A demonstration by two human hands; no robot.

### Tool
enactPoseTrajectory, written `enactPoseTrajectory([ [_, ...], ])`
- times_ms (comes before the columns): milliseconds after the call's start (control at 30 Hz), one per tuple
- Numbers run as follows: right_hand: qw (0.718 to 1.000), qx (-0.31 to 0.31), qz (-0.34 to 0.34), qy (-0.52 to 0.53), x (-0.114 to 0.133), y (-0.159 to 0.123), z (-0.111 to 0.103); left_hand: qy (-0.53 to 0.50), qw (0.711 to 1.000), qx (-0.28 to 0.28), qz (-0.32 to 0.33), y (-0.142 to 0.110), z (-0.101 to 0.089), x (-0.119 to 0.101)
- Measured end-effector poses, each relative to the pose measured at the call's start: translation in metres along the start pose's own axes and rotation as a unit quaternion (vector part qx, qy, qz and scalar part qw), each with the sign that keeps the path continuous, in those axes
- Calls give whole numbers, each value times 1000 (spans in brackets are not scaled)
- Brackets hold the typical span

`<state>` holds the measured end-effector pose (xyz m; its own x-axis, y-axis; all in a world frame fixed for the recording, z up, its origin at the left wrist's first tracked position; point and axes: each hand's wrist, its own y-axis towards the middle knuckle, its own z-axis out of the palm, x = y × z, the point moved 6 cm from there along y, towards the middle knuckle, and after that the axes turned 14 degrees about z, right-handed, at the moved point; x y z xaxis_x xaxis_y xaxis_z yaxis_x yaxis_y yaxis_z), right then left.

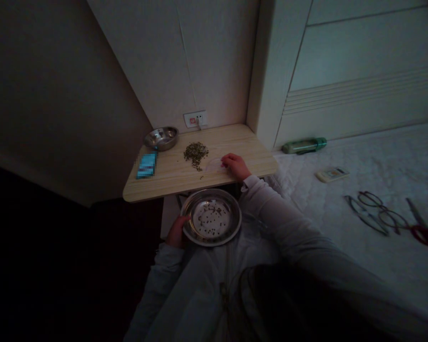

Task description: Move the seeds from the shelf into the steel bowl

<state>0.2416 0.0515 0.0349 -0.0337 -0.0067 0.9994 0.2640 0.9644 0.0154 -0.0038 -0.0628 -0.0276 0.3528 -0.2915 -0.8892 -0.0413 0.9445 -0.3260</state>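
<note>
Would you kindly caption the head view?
Left hand holding a bowl, right hand beside a seed pile on the table.

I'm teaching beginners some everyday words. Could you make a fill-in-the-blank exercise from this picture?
1. The wide metal bowl is held by the ____ hand.
2. The scissors have ____ handles.
3. The pile of small pieces lies on the wooden ____.

Missing words: left; red; table.

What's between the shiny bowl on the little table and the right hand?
In the head view, a heap of small greenish grains lies between the bowl and right hand, plus a see-through thing by the hand.
</note>
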Motion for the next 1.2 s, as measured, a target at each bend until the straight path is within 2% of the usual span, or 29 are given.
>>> enactPoseTrajectory([
  [133,1000,0,6,3,1,-1,1,-3,1000,13,-7,4,-2,8],
  [300,1000,0,17,-12,3,-4,4,-25,999,35,27,9,-2,11],
  [600,998,18,21,-58,1,-9,15,-36,998,27,44,17,-7,20],
  [767,995,23,17,-99,-2,-8,17,-24,997,1,69,24,-14,26],
  [967,992,34,12,-124,-5,-6,17,-7,993,9,120,23,-10,22],
  [1200,984,40,1,-173,-2,-9,19,38,987,-12,155,21,-12,14],
])
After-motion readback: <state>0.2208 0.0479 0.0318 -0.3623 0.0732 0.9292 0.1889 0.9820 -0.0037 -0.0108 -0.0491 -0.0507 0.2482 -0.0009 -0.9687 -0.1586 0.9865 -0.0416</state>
